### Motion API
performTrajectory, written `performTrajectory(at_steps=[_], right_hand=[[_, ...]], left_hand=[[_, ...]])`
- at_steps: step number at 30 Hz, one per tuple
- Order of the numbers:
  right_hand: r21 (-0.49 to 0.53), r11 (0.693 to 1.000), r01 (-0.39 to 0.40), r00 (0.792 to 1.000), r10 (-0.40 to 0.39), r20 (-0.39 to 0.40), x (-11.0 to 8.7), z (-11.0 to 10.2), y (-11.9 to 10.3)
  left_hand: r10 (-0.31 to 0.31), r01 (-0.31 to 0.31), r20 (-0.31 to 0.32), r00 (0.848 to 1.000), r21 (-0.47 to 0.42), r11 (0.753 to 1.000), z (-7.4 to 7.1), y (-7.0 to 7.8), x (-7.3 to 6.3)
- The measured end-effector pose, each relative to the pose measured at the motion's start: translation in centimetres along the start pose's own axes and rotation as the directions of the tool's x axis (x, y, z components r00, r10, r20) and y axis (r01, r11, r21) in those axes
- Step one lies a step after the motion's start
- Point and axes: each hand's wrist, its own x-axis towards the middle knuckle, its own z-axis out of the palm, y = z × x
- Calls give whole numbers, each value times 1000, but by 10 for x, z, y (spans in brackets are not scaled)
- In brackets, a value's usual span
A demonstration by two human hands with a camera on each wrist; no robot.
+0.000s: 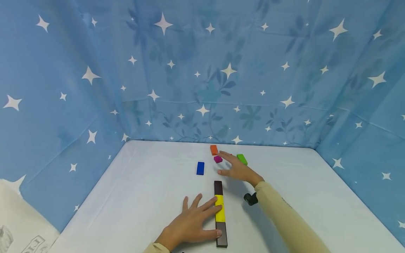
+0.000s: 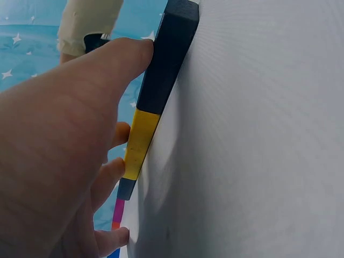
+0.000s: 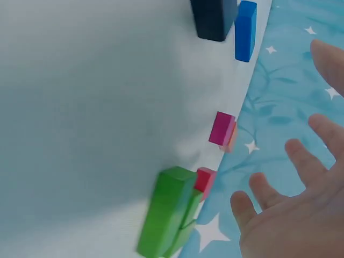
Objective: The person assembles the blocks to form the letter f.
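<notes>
A straight row of blocks lies on the white table: a dark block (image 1: 218, 188) at the far end, yellow (image 1: 220, 216) in the middle, another dark block (image 1: 222, 239) at the near end. My left hand (image 1: 191, 224) spreads over the row from its left side. Its thumb is at the near dark block, and two fingertips touch or nearly touch the yellow part. Beyond the row, my right hand (image 1: 238, 170) hovers with fingers extended, holding nothing. Near it are a magenta block (image 1: 217, 159), an orange block (image 1: 214, 150) and a green block (image 1: 242, 159).
A blue block (image 1: 200, 168) lies left of the row's far end. In the right wrist view, a red block (image 3: 205, 181) sits beside the green ones. A black device (image 1: 251, 199) is at the right sleeve. Blue star-patterned curtains (image 1: 196, 88) border the table (image 1: 152, 182).
</notes>
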Motion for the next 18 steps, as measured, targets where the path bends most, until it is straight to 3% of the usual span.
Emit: performTrajectory(at_steps=[5,9,18], right_hand=[[-16,998,63,998,-62,25,19,-8,-6],[-38,997,66,997,-64,51,32,-11,-19],[-209,959,192,973,-159,165,61,-3,-34]], left_hand=[[11,-11,4,1000,-5,1000,0,1,1],[13,-13,17,1000,-6,1000,-1,2,1],[29,-30,-8,1000,-6,1000,0,-4,2]])
